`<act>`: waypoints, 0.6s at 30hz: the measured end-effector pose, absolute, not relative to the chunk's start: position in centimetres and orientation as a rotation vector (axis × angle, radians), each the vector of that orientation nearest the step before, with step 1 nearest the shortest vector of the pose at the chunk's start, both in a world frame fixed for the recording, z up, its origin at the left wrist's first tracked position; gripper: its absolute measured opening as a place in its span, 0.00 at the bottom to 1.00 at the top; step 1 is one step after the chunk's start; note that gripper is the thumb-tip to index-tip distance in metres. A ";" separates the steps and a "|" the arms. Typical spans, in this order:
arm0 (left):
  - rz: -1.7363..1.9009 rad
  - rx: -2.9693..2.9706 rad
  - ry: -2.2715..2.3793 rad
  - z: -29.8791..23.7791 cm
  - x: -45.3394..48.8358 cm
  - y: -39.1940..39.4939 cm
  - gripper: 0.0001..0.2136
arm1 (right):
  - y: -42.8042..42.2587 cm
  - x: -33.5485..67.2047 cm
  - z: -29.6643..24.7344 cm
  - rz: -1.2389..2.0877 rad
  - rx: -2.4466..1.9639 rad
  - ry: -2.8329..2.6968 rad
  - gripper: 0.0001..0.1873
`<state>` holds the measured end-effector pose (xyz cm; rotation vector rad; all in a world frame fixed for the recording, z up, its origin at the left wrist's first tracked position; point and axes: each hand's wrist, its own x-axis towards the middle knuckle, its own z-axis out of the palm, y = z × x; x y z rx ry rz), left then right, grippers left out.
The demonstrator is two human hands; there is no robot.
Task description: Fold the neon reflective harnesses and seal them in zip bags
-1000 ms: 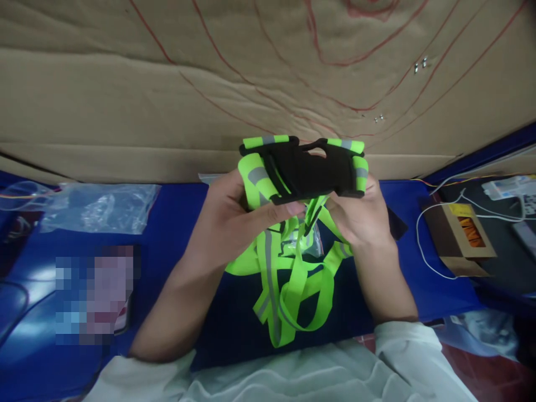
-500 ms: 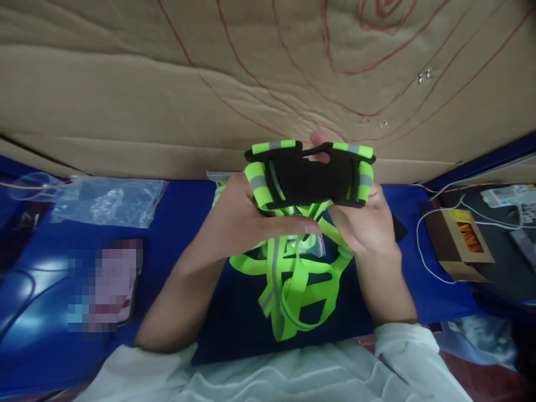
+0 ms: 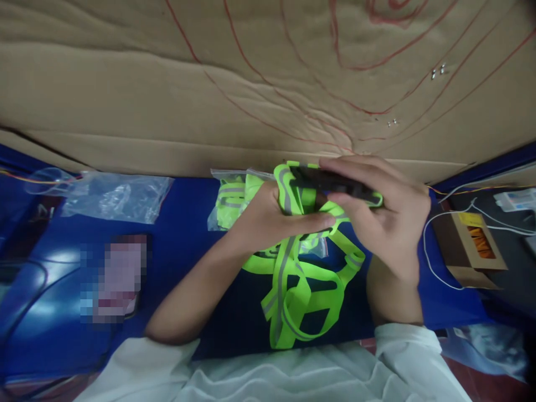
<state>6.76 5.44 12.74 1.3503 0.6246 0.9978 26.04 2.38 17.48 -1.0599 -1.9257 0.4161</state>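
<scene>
A neon-green reflective harness with grey stripes hangs between my hands, its loose straps [image 3: 288, 290] trailing in loops over the blue table. My left hand [image 3: 276, 218] is closed around a bundle of the green straps, thumb stretched across them toward the right. Held above is the harness's black connector piece [image 3: 322, 180], now seen nearly edge-on. My right hand [image 3: 385, 206] pinches its right part between thumb and fingers. Bent strap rises over the connector's left end. My fingers hide part of the black piece and the gathered straps.
Behind my left hand lies a clear bag [image 3: 229, 204] of green straps. A clear plastic bag [image 3: 117, 195] and a blurred phone-like object [image 3: 121, 276] are at left. An open cardboard box [image 3: 477, 245] and white cable stand at right. A cardboard wall [image 3: 167, 111] closes off the back.
The black connector has tipped from facing me to nearly edge-on. My right hand has shifted from underneath to its right side and top. My left hand stays on the straps.
</scene>
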 end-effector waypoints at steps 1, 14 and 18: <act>0.945 1.299 0.585 12.7 7.1 5.5 0.20 | 2.5 25.8 17.3 0.431 -1.079 -1.882 0.16; 0.985 1.392 0.801 11.4 7.2 6.0 0.16 | 4.0 26.2 15.8 0.709 -1.176 -1.615 0.23; 0.913 1.428 0.575 11.3 8.0 5.5 0.13 | 4.7 26.6 15.7 0.769 -1.169 -1.475 0.22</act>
